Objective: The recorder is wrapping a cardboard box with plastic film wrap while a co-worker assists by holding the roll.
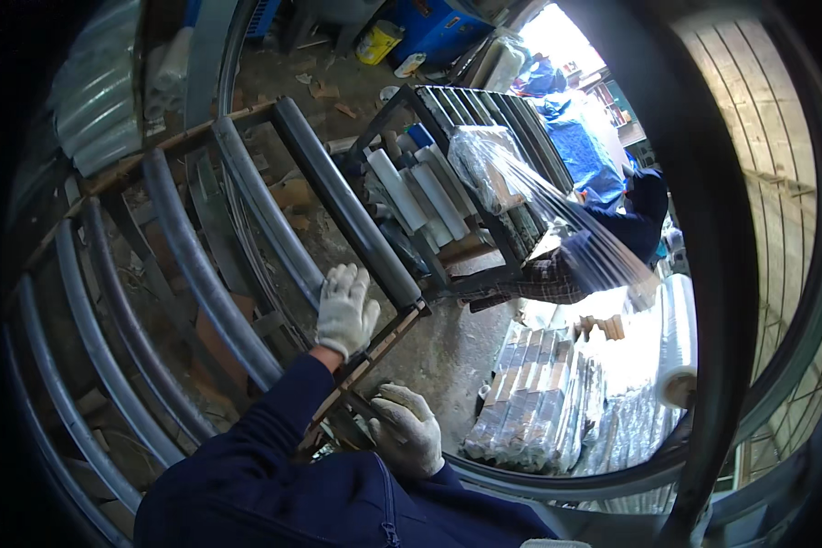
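My left hand (pixel 346 312), in a pale knitted work glove, rests palm down with its fingers apart. It lies at the near end of a grey metal roller (pixel 267 205), beside the conveyor frame's side rail (pixel 366 356). Below it, my right hand (pixel 407 428) wears a similar glove and sits close to the outer side of that rail. Its fingers are bent and their undersides are hidden, so I cannot tell whether it grips anything. A darker, thicker roller (pixel 346 202) lies just past my left hand at the conveyor's end.
A metal stand (pixel 483 274) with film rolls (pixel 418 188) inside stands past the conveyor. Clear film (pixel 575 219) stretches across it near a co-worker's dark sleeve (pixel 647 205). Wrapped bundles (pixel 520 397) lie right. A large dark ring (pixel 589 483) and post (pixel 719 205) curve around.
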The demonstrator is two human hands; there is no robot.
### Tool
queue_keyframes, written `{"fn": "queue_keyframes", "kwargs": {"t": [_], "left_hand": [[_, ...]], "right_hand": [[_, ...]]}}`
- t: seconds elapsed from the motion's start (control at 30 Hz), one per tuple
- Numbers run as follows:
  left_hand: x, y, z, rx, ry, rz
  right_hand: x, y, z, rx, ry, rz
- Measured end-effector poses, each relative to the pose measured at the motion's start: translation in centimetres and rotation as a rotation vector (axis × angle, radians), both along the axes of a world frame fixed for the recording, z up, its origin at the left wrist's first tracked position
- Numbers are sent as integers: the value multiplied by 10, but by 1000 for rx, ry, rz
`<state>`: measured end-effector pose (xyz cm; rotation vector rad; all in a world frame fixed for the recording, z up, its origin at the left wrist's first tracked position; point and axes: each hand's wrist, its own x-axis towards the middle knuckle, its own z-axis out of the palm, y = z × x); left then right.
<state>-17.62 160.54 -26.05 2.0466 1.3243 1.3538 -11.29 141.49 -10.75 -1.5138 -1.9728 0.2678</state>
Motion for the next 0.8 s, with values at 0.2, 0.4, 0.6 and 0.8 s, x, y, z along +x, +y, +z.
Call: {"fn": "queue_keyframes", "kwargs": {"t": [0.2,0.4,0.6,0.8], "left_hand": [[-14,-83,-41,39,323,-95],[-26,-103,-54,-142,395,-117],[-27,-144,-4,-472,955,-196],[-25,-139,-36,-325,1067,-102]], "right_hand": [[-7,-78,10,45,53,-15],[-4,-175,10,166,116,-277],[-26,-279,-11,259,175,-552],[-60,-353,-13,264,257,-697]]}}
